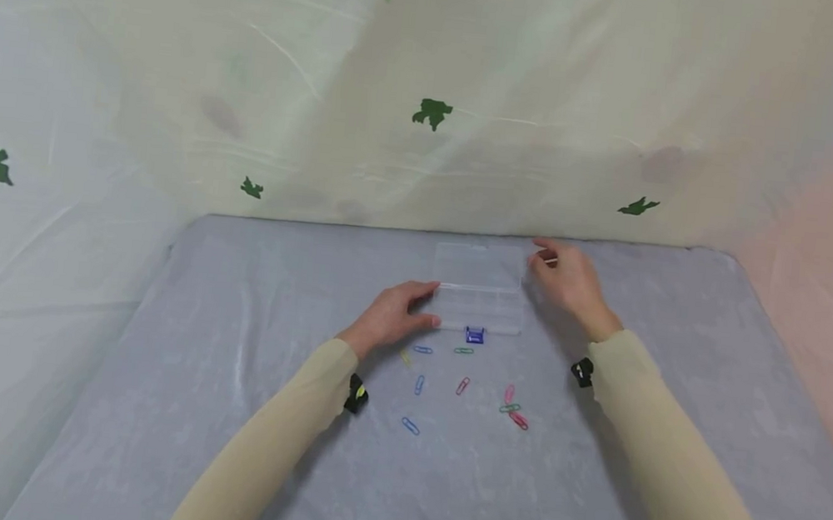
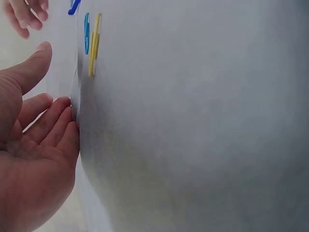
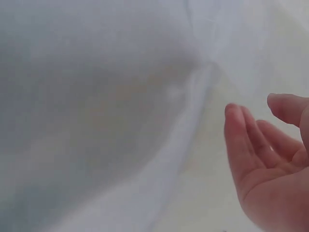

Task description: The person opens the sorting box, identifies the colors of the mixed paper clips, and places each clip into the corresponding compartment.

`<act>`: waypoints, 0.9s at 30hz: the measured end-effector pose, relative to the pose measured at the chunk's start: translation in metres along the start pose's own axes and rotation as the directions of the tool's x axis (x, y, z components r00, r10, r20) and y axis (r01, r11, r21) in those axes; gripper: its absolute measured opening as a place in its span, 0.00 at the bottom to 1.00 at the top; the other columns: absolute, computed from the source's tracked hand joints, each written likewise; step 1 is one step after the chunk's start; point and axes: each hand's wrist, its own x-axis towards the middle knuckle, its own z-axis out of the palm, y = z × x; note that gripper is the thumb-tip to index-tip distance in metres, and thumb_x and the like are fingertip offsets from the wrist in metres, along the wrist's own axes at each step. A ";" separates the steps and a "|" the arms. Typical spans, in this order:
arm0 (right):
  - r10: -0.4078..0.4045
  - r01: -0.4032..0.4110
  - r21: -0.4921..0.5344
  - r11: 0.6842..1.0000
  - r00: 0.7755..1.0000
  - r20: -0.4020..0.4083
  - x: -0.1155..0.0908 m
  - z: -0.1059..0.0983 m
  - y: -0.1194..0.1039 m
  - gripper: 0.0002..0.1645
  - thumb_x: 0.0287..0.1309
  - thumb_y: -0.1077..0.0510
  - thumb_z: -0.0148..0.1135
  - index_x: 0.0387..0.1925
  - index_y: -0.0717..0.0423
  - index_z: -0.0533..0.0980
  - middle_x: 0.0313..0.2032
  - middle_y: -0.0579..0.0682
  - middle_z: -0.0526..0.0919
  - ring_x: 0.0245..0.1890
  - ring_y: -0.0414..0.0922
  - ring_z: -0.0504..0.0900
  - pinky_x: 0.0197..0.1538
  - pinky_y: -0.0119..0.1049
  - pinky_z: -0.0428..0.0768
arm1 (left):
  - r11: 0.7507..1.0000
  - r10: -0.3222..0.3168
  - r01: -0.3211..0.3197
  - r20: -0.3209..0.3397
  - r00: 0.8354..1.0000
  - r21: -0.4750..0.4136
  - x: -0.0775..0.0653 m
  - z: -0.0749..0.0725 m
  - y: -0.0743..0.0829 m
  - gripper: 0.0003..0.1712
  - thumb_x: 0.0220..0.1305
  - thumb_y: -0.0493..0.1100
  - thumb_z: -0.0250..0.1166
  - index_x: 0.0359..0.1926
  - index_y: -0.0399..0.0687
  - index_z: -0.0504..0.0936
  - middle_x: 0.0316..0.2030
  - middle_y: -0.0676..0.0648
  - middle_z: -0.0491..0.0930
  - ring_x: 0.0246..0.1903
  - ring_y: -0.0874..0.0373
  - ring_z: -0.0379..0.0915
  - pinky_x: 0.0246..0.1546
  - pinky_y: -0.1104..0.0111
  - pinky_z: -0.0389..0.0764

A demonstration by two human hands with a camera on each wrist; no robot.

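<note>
A clear plastic box [image 1: 475,309] lies on the grey cloth with its transparent lid [image 1: 472,264] laid back behind it and a blue latch [image 1: 474,335] at its front. My left hand [image 1: 396,310] holds the box's left end, thumb at the front corner and forefinger near the hinge. The left wrist view shows this hand [image 2: 46,121] low over the cloth, its palm facing the camera. Beside the lid's right edge is my right hand [image 1: 569,279], fingers loosely bent. In the right wrist view that hand [image 3: 270,164] has a gap between thumb and fingers, with nothing between them.
Several coloured paper clips lie in front of the box, among them a blue clip [image 1: 410,426], a yellow clip [image 1: 406,358] and a red clip [image 1: 462,386]. A patterned pale curtain [image 1: 308,132] hangs behind the table's back edge.
</note>
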 end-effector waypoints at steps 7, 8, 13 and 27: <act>-0.084 0.085 0.031 0.996 0.996 -0.029 -0.030 -0.013 -0.010 0.30 0.74 0.59 0.60 0.70 0.69 0.68 0.55 0.67 0.83 0.54 0.63 0.83 0.58 0.59 0.80 | 1.000 0.019 -0.019 -0.006 1.000 0.002 -0.001 -0.001 -0.003 0.41 0.70 0.49 0.70 0.78 0.48 0.65 0.75 0.42 0.66 0.74 0.46 0.62 0.75 0.55 0.62; -0.110 0.111 0.029 0.993 0.993 -0.029 -0.034 -0.013 -0.011 0.29 0.73 0.60 0.61 0.69 0.69 0.68 0.54 0.67 0.83 0.53 0.63 0.83 0.57 0.59 0.81 | 1.000 0.019 -0.019 -0.006 1.000 0.003 -0.001 -0.001 -0.003 0.41 0.70 0.49 0.70 0.78 0.48 0.65 0.75 0.41 0.66 0.74 0.46 0.62 0.75 0.55 0.62; -0.178 0.178 0.006 0.984 0.984 0.001 -0.058 -0.011 -0.017 0.28 0.72 0.60 0.63 0.67 0.70 0.70 0.53 0.66 0.84 0.52 0.60 0.84 0.55 0.56 0.84 | 1.000 0.012 -0.012 -0.004 1.000 0.008 -0.001 -0.002 -0.003 0.41 0.70 0.49 0.70 0.78 0.48 0.65 0.75 0.41 0.66 0.74 0.46 0.62 0.75 0.55 0.62; -0.287 0.289 -0.042 0.957 0.957 0.040 -0.108 -0.008 -0.027 0.21 0.66 0.61 0.69 0.58 0.64 0.80 0.55 0.58 0.86 0.55 0.55 0.83 0.57 0.56 0.82 | 1.000 0.010 -0.010 -0.002 1.000 0.019 0.000 0.000 0.002 0.41 0.70 0.48 0.69 0.78 0.48 0.64 0.75 0.41 0.66 0.73 0.46 0.63 0.74 0.54 0.64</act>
